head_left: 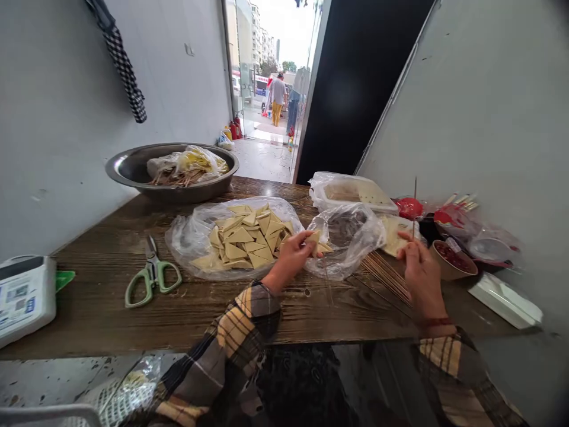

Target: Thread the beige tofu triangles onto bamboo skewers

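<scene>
Pinched in the fingers of my left hand [292,255] is a tan triangular slice [315,238], which looks like dried tofu. A heap of similar triangular slices [249,237] lies on a clear plastic bag just to the left of that hand. My right hand [422,276] grips a thin skewer [415,204] that points upward, apart from the slice. Between the hands, a bundle of loose skewers [386,274] rests on the wooden table [213,317]. A crumpled clear bag [344,237] with a few slices at its left edge sits beyond my left hand.
Green-handled scissors [153,274] lie at left, near a white box [26,296]. A metal basin [173,193] with bagged items stands at the back. Behind my right hand are a bag-lined tub [355,193], a bowl of dark red food [453,261] and a white carton [505,299].
</scene>
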`<state>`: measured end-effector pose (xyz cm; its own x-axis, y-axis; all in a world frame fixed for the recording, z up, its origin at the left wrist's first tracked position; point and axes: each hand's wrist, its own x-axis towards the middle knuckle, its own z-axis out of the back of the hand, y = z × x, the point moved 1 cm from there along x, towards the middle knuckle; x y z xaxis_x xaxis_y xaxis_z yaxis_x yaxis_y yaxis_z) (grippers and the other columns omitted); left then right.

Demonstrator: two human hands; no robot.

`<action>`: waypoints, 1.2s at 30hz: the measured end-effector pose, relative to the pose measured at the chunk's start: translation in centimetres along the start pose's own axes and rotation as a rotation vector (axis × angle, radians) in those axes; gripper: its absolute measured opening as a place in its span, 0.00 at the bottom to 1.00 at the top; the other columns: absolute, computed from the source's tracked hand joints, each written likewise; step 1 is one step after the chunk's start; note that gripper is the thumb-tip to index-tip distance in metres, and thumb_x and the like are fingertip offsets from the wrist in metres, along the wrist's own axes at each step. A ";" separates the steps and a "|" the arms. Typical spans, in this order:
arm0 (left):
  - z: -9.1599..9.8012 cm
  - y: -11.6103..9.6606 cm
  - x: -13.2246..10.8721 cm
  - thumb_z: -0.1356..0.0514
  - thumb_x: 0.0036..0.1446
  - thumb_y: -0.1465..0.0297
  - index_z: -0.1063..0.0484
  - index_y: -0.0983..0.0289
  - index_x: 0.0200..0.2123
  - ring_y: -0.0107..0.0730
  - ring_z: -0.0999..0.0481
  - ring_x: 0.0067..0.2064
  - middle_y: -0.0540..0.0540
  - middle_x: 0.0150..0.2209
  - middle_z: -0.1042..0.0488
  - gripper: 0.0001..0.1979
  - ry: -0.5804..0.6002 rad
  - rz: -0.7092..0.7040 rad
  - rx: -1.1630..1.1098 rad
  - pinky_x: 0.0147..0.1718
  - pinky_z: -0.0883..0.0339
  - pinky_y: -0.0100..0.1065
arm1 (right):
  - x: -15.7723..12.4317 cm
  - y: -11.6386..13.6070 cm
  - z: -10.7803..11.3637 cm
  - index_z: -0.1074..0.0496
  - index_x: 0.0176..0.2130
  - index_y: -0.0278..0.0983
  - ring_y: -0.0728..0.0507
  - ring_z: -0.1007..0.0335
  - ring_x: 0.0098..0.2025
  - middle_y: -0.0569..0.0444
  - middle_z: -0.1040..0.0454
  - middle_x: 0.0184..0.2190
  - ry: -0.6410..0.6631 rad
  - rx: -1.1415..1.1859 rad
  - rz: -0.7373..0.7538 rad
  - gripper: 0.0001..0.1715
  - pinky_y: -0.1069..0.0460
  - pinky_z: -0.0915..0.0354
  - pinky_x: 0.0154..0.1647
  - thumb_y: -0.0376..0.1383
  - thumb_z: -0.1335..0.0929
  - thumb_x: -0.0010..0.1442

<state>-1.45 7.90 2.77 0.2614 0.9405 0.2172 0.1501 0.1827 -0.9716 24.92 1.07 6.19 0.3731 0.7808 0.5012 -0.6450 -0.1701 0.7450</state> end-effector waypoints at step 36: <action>1.0 -2.5 -1.0 0.34 0.48 0.70 0.28 0.65 0.31 0.25 0.28 0.33 0.51 0.34 0.27 0.07 -0.032 0.027 -0.423 0.30 0.36 0.27 | -11.9 0.8 -5.9 0.25 0.52 0.36 0.52 0.49 0.19 0.62 0.42 0.18 0.580 0.452 -0.257 0.22 0.57 0.49 0.19 0.41 0.35 0.61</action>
<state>-3.02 6.81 4.86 0.2415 0.9530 0.1828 0.5234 0.0307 -0.8515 16.03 -4.75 -1.79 -0.0146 0.9974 0.0708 -0.2046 -0.0723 0.9762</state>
